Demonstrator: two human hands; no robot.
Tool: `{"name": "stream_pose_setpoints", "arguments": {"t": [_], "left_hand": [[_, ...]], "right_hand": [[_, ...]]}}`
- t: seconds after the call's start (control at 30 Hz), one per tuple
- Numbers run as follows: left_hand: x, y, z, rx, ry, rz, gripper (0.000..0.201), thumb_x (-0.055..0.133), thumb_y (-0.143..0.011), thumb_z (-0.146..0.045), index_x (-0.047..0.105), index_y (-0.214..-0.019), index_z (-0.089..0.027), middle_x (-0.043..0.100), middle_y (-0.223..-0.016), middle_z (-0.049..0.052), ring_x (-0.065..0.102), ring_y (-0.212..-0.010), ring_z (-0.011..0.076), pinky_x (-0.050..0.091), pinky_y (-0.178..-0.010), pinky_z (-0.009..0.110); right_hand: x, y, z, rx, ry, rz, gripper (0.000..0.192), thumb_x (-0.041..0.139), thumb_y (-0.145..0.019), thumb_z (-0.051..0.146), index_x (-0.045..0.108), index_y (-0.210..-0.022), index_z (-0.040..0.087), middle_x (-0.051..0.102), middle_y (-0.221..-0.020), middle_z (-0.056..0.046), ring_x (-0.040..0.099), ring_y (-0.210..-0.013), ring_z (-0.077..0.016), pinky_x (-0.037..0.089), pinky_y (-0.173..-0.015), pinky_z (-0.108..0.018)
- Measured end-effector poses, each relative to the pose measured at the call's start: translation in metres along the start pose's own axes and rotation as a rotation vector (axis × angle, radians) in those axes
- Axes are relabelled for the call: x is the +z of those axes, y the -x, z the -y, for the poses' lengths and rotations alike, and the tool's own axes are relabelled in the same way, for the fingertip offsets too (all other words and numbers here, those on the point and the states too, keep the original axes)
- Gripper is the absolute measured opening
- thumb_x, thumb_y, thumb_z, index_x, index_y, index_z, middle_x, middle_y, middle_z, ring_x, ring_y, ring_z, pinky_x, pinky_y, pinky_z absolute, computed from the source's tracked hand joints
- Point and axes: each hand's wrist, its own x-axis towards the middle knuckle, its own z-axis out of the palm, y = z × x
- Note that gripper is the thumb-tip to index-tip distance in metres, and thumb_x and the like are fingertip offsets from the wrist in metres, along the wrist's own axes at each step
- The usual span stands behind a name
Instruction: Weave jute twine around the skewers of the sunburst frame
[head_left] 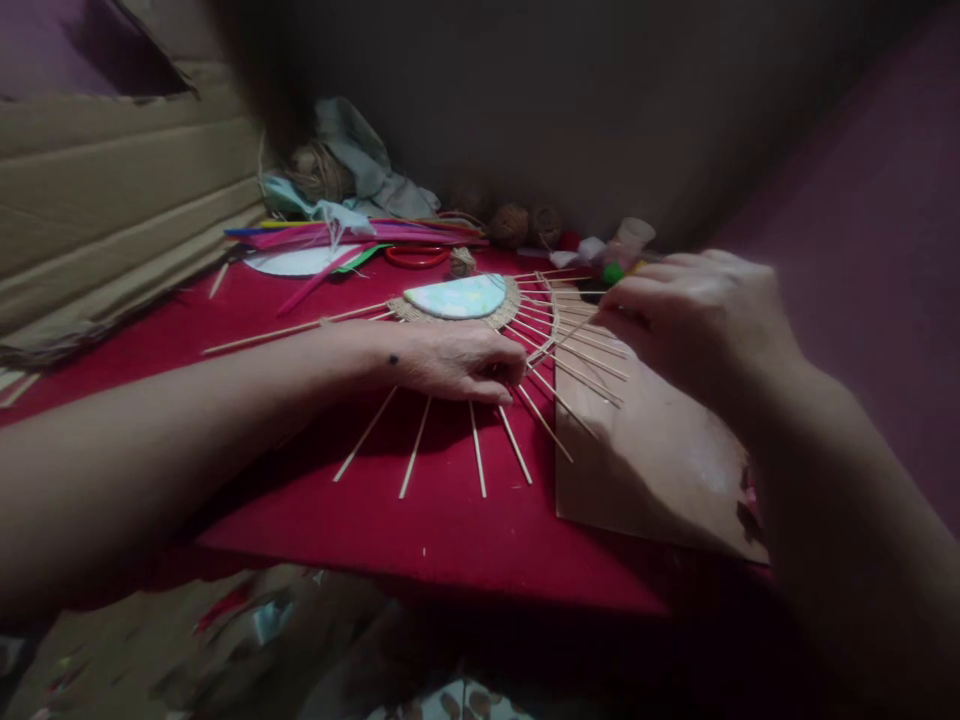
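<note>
A half-round piece lies on the red tabletop, with a pale patterned half-disc [456, 297] at its centre and a woven twine band [511, 302] around it. Thin wooden sticks [478, 450] fan outward from it. Farther out, an arc of twine [553, 325] crosses the sticks on the right side. My left hand [465, 360] rests over the sticks, its fingers curled closed on the piece near the lower end of that arc. Raised to the right, my right hand [690, 310] pinches a strand of twine that runs toward the arc; its fingertips are partly hidden.
Brown board [645, 470] lies under the right-hand sticks. Behind are twine balls [510, 226], pink strips [300, 236], a red ring-shaped item [417, 257], a white disc [296, 260] and crumpled cloth [360, 160]. Cardboard [127, 190] stands at left; the red table's edge [450, 572] is in front.
</note>
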Motion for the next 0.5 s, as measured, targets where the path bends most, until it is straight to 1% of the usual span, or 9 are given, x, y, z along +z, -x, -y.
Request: {"name": "stream_pose_setpoints", "arguments": {"t": [0.1, 0.2, 0.27, 0.3, 0.37, 0.4, 0.43, 0.47, 0.5], "left_hand": [[0.004, -0.003, 0.004, -0.015, 0.028, -0.092, 0.015, 0.053, -0.085, -0.028, 0.058, -0.078, -0.015, 0.058, -0.072, 0.001, 0.049, -0.065, 0.0117, 0.035, -0.061, 0.024], [0.007, -0.005, 0.008, -0.042, 0.017, -0.178, 0.013, 0.055, -0.083, -0.025, 0.058, -0.074, -0.015, 0.058, -0.072, 0.001, 0.049, -0.066, 0.0112, 0.035, -0.062, 0.024], [0.008, -0.007, 0.011, -0.087, -0.008, -0.227, 0.012, 0.058, -0.080, -0.024, 0.059, -0.072, -0.015, 0.058, -0.073, 0.002, 0.049, -0.067, 0.0110, 0.035, -0.063, 0.023], [0.008, -0.007, 0.012, -0.113, -0.013, -0.251, 0.012, 0.059, -0.079, -0.025, 0.060, -0.071, -0.015, 0.057, -0.073, 0.002, 0.049, -0.067, 0.0109, 0.035, -0.063, 0.023], [0.008, -0.008, 0.014, -0.177, 0.014, -0.292, 0.015, 0.061, -0.077, -0.028, 0.062, -0.069, -0.015, 0.056, -0.070, 0.001, 0.049, -0.065, 0.0107, 0.035, -0.062, 0.024], [0.007, -0.008, 0.015, -0.209, 0.044, -0.301, 0.016, 0.062, -0.076, -0.029, 0.063, -0.069, -0.015, 0.056, -0.069, 0.001, 0.049, -0.065, 0.0107, 0.035, -0.061, 0.024], [0.007, -0.009, 0.015, -0.237, 0.078, -0.306, 0.018, 0.062, -0.076, -0.031, 0.064, -0.069, -0.014, 0.056, -0.067, 0.001, 0.049, -0.064, 0.0107, 0.035, -0.060, 0.024], [0.007, -0.009, 0.016, -0.259, 0.110, -0.304, 0.019, 0.062, -0.076, -0.032, 0.065, -0.070, -0.014, 0.056, -0.066, 0.000, 0.050, -0.063, 0.0106, 0.035, -0.059, 0.024], [0.007, -0.009, 0.017, -0.278, 0.137, -0.302, 0.020, 0.063, -0.075, -0.033, 0.065, -0.070, -0.014, 0.057, -0.064, 0.000, 0.050, -0.062, 0.0105, 0.035, -0.058, 0.024]], "right_hand": [[0.008, -0.015, -0.009, 0.035, -0.008, -0.027, 0.033, 0.041, -0.094, 0.031, 0.069, -0.086, 0.015, 0.068, -0.086, -0.012, 0.057, -0.081, -0.0202, 0.037, -0.072, -0.035], [0.023, -0.025, -0.019, 0.062, -0.084, -0.041, 0.035, 0.042, -0.093, 0.031, 0.070, -0.085, 0.012, 0.067, -0.087, -0.012, 0.055, -0.088, -0.0202, 0.037, -0.077, -0.036], [0.035, -0.029, -0.024, 0.139, -0.162, -0.102, 0.034, 0.047, -0.090, 0.032, 0.072, -0.080, 0.011, 0.065, -0.090, -0.012, 0.053, -0.096, -0.0219, 0.037, -0.078, -0.035], [0.041, -0.031, -0.026, 0.214, -0.226, -0.137, 0.031, 0.051, -0.088, 0.032, 0.072, -0.079, 0.011, 0.064, -0.089, -0.012, 0.052, -0.097, -0.0223, 0.038, -0.076, -0.034], [0.050, -0.033, -0.027, 0.424, -0.453, -0.171, 0.025, 0.057, -0.083, 0.028, 0.071, -0.077, 0.009, 0.064, -0.080, -0.011, 0.055, -0.088, -0.0202, 0.041, -0.070, -0.031], [0.052, -0.034, -0.025, 0.531, -0.628, -0.147, 0.022, 0.057, -0.082, 0.025, 0.071, -0.079, 0.008, 0.063, -0.074, -0.010, 0.057, -0.080, -0.0178, 0.043, -0.066, -0.030], [0.051, -0.034, -0.022, 0.634, -0.825, -0.110, 0.020, 0.056, -0.082, 0.020, 0.070, -0.086, 0.008, 0.063, -0.069, -0.008, 0.058, -0.070, -0.0151, 0.045, -0.062, -0.029], [0.049, -0.033, -0.018, 0.730, -1.004, -0.076, 0.022, 0.053, -0.082, 0.015, 0.067, -0.097, 0.007, 0.062, -0.065, -0.005, 0.057, -0.062, -0.0131, 0.046, -0.059, -0.029], [0.045, -0.032, -0.013, 0.806, -1.139, -0.056, 0.031, 0.051, -0.081, 0.010, 0.062, -0.110, 0.006, 0.061, -0.063, -0.003, 0.057, -0.055, -0.0120, 0.047, -0.057, -0.028]]}}
